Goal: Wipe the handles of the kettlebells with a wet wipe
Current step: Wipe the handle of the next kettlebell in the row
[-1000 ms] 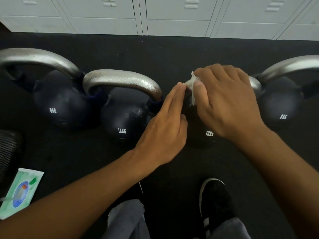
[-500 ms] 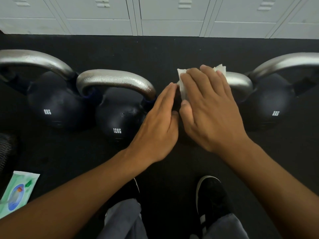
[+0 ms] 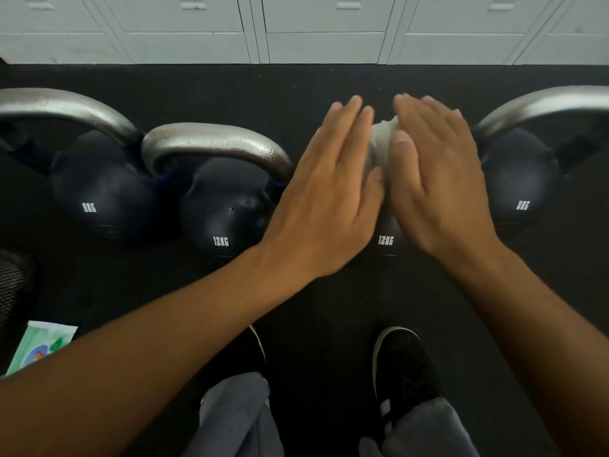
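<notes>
Both hands have moved up, left hand (image 3: 324,192) flat, right hand (image 3: 438,179) pressing the wet wipe (image 3: 382,143) on the third kettlebell's handle, so wiping continues.

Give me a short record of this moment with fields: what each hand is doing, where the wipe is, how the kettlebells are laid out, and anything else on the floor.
left hand: fingers straight, over the third kettlebell
right hand: fingers straight, lying on the wet wipe
wet wipe: bunched between the two hands, over that kettlebell's handle
kettlebells: four in a row on black floor; the middle two marked 12KG
wipes packet: on the floor, lower left
lockers: behind the row
</notes>
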`<move>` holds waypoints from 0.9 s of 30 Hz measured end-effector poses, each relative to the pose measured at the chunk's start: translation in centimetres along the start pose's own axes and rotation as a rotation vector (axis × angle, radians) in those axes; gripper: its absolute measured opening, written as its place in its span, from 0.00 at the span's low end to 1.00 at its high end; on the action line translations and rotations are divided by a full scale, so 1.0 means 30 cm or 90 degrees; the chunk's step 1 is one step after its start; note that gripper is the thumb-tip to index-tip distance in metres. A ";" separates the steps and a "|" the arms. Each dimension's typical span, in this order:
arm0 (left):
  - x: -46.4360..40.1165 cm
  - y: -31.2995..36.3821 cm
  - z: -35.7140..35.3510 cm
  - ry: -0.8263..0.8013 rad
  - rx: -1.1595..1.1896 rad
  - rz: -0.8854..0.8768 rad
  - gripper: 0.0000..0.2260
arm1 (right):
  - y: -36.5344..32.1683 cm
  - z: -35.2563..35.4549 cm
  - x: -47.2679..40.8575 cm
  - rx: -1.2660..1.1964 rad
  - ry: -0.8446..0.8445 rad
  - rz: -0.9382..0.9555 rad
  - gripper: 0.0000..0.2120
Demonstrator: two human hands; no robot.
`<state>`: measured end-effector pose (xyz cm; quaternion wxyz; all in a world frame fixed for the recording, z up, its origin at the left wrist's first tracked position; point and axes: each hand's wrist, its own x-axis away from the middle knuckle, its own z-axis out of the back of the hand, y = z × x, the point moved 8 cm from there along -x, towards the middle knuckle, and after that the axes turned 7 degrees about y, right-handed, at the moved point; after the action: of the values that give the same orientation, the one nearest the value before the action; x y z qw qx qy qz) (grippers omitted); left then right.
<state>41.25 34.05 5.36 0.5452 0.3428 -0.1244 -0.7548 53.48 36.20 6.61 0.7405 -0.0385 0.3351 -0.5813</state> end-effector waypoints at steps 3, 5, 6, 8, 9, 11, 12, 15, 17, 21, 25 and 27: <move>-0.055 0.024 -0.054 -0.059 -0.112 -0.052 0.33 | 0.028 -0.003 0.004 -0.005 -0.001 0.019 0.27; -0.059 0.026 -0.065 -0.043 -0.124 -0.066 0.34 | 0.033 0.001 -0.003 -0.009 0.012 0.028 0.26; -0.049 0.026 -0.061 -0.026 -0.127 -0.065 0.33 | 0.038 0.006 -0.005 -0.010 0.017 0.023 0.26; -0.006 0.022 -0.058 -0.014 -0.137 -0.041 0.31 | 0.048 0.015 -0.002 -0.007 0.026 0.017 0.25; 0.020 0.024 -0.059 -0.014 -0.135 -0.026 0.30 | 0.053 0.017 0.004 -0.005 0.026 0.015 0.24; 0.054 0.032 -0.062 -0.009 -0.141 -0.014 0.31 | 0.054 0.016 0.011 -0.008 0.021 0.012 0.24; 0.057 0.031 -0.065 -0.005 -0.148 -0.013 0.31 | 0.049 0.012 0.012 -0.012 0.018 0.014 0.25; 0.014 0.020 -0.084 -0.024 -0.177 -0.016 0.33 | 0.037 0.004 0.012 -0.004 0.017 0.025 0.24; -0.037 0.006 -0.091 -0.040 -0.183 -0.002 0.34 | 0.036 0.004 0.011 -0.004 0.020 0.026 0.24; -0.109 -0.017 -0.087 -0.024 -0.119 0.010 0.24 | 0.039 0.002 0.016 -0.010 0.019 0.020 0.24; -0.054 -0.022 -0.078 0.028 -0.036 0.016 0.25 | 0.043 0.002 0.020 -0.007 0.014 0.026 0.24; -0.010 -0.023 -0.075 0.046 -0.009 0.036 0.27 | 0.045 -0.001 0.021 -0.004 0.007 0.025 0.24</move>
<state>42.27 34.99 3.44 0.5729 0.3626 -0.1088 -0.7270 54.65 36.10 5.69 0.7498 -0.0310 0.3418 -0.5657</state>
